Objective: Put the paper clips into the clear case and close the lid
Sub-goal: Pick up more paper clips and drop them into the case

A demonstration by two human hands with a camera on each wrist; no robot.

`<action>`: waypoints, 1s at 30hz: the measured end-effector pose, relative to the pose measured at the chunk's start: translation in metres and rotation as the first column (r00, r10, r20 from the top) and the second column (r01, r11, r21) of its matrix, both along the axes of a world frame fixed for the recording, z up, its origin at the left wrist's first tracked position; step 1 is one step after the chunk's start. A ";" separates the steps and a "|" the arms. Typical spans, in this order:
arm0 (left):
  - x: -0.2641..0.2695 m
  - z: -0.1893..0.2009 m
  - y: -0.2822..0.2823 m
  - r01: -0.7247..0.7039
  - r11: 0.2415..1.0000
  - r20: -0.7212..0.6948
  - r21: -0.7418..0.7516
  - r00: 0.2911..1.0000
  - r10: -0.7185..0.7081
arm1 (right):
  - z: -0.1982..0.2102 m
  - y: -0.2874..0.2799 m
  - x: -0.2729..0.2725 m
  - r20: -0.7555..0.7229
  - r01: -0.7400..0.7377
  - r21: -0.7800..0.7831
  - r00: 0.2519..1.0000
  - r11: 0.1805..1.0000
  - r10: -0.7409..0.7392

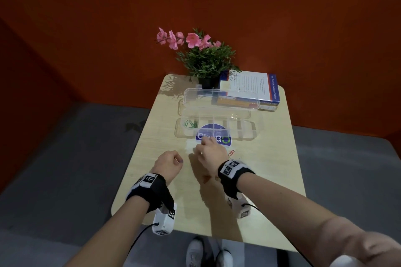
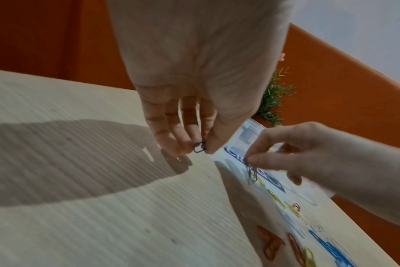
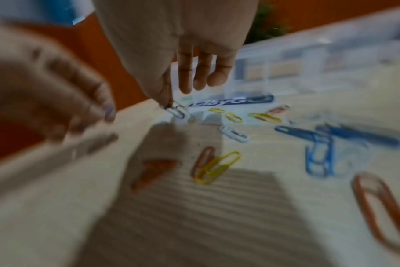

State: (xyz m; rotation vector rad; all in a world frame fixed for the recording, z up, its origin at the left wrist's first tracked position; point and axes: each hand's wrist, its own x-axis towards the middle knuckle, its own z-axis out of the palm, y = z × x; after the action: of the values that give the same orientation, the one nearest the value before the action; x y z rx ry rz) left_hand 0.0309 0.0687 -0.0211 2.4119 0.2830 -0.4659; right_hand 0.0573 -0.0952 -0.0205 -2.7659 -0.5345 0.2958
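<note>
The clear case (image 1: 249, 134) stands open at mid table, its lid (image 1: 221, 98) raised behind it. Green paper clips (image 1: 191, 124) lie in its leftmost compartment. My left hand (image 1: 180, 160) hovers over the table's front left, and its fingertips pinch a dark blue clip (image 2: 199, 147). My right hand (image 1: 200, 147) reaches down just in front of the case; thumb and forefinger pinch a paper clip (image 3: 177, 111) at the table surface. Its colour is unclear in the blur. Loose yellow clips (image 3: 217, 167), blue clips (image 3: 320, 144), a white clip (image 3: 234, 133) and an orange clip (image 1: 231, 153) lie under and right of the right hand.
A round blue sticker (image 1: 225, 140) lies on the table, partly under the case front. A potted plant with pink flowers (image 1: 204, 58) and a book (image 1: 249, 91) stand behind the case. The small table (image 1: 152, 180) is ringed by a grey seat and an orange backrest.
</note>
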 end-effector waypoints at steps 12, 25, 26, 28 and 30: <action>0.001 0.011 -0.082 0.175 0.979 -0.013 -0.100 0.984 -0.177 | 0.007 -0.114 -0.027 -0.681 0.824 0.499 0.565 0.269 -0.466; -0.011 0.002 -0.140 0.437 0.894 -0.080 0.102 0.899 -0.430 | -0.014 -0.112 -0.045 -0.327 0.564 0.106 0.798 0.819 -0.507; -0.010 0.002 -0.141 0.433 0.895 -0.079 0.105 0.901 -0.426 | -0.014 -0.111 -0.045 -0.306 0.547 0.088 0.810 0.833 -0.500; -0.009 0.002 -0.143 0.427 0.898 -0.073 0.107 0.904 -0.421 | -0.013 -0.109 -0.042 -0.281 0.508 0.042 0.833 0.861 -0.478; -0.007 0.002 -0.142 0.418 0.902 -0.075 0.104 0.908 -0.412 | -0.010 -0.107 -0.038 -0.305 0.473 -0.021 0.836 0.881 -0.456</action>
State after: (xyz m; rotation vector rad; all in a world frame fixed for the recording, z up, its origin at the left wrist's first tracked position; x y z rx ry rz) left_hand 0.0243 -0.0735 -0.0192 2.5817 -0.1985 -0.7185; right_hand 0.0197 -0.2024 -0.0309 -2.6153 0.2098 0.5604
